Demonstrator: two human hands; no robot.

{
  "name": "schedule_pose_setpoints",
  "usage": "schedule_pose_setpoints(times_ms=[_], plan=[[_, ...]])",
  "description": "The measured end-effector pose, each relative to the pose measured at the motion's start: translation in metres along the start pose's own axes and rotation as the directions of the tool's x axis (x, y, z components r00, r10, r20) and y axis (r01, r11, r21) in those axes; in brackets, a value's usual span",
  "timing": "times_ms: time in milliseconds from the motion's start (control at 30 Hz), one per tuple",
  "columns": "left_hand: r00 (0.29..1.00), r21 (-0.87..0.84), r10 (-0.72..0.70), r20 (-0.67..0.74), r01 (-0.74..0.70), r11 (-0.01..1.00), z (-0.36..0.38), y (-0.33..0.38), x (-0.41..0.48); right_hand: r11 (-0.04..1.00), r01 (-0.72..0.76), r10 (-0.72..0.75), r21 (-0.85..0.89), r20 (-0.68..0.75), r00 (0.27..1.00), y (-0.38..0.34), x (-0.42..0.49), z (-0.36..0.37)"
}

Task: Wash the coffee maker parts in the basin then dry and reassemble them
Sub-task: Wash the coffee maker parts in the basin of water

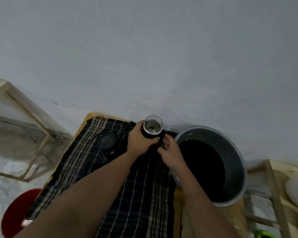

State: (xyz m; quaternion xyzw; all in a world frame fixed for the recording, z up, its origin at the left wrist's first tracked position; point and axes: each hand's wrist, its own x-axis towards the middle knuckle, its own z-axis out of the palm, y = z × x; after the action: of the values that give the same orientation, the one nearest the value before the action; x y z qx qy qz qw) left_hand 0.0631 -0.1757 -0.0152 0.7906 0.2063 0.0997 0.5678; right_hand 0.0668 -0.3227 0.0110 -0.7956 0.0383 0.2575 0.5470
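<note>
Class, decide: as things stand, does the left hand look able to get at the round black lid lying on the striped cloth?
Probably not yet: the left hand grips the glass jar. The lid lies nearby, with nothing between them.

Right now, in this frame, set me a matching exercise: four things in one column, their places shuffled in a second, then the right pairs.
1. glass carafe
2. black lid
3. grey basin
4. red bucket

A. lies on the striped cloth
B. lower left corner of the view
C. gripped by the left hand
D. right of the cloth, holding dark water

Pairs: 1-C, 2-A, 3-D, 4-B
</note>
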Motion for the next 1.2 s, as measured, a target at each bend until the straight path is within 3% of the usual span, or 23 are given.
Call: schedule_pose_setpoints(times_ms=[100, 200, 267, 400, 600, 733, 933, 1000, 1100, 1200], plan=[[0.997, -0.214, -0.081, -0.006, 0.078, 0.974, -0.009, 0.012, 0.002, 0.999, 0.045, -0.044, 0.0, 0.144, 0.989, 0.0, -0.005, -0.004], [0.973, -0.537, -0.189, 0.134, 0.231, 0.811, -0.016, 0.036, 0.003, 0.996, 0.075, -0.085, 0.052, 0.238, 0.968, 0.0, -0.001, -0.004], [0.949, -0.613, -0.204, 0.241, 0.312, 0.725, -0.019, 0.05, 0.003, 0.991, 0.083, -0.106, 0.102, 0.25, 0.962, -0.005, -0.005, -0.002], [0.931, -0.467, -0.211, 0.298, 0.335, 0.819, -0.019, 0.064, -0.001, 0.987, 0.13, -0.145, 0.089, 0.185, 0.972, -0.003, -0.012, 0.002], [0.947, -0.514, -0.207, 0.248, 0.309, 0.8, -0.015, 0.066, -0.005, 0.971, 0.151, -0.184, 0.188, 0.173, 0.968, 0.005, -0.02, 0.005], [0.945, -0.551, -0.187, 0.268, 0.309, 0.775, -0.019, 0.068, 0.002, 0.942, -0.021, -0.066, 0.335, 0.245, 0.967, 0.014, -0.018, 0.008], [0.961, -0.532, -0.16, 0.225, 0.259, 0.806, -0.018, 0.068, 0.004, 0.967, 0.037, -0.095, 0.253, 0.218, 0.971, 0.008, -0.015, 0.008], [0.979, -0.442, -0.104, 0.177, 0.173, 0.88, -0.018, 0.06, 0.002, 0.972, 0.065, -0.122, 0.227, 0.248, 0.961, 0.001, -0.014, -0.002], [0.986, -0.213, 0.015, 0.163, 0.02, 0.977, -0.015, 0.045, 0.001, 0.928, 0.018, -0.09, 0.373, 0.176, 0.98, -0.017, -0.007, -0.026], [0.941, 0.101, 0.058, 0.334, -0.097, 0.99, -0.007, 0.044, 0.001, 0.894, -0.019, 0.03, 0.448, -0.017, 0.999, -0.027, 0.001, -0.053]])
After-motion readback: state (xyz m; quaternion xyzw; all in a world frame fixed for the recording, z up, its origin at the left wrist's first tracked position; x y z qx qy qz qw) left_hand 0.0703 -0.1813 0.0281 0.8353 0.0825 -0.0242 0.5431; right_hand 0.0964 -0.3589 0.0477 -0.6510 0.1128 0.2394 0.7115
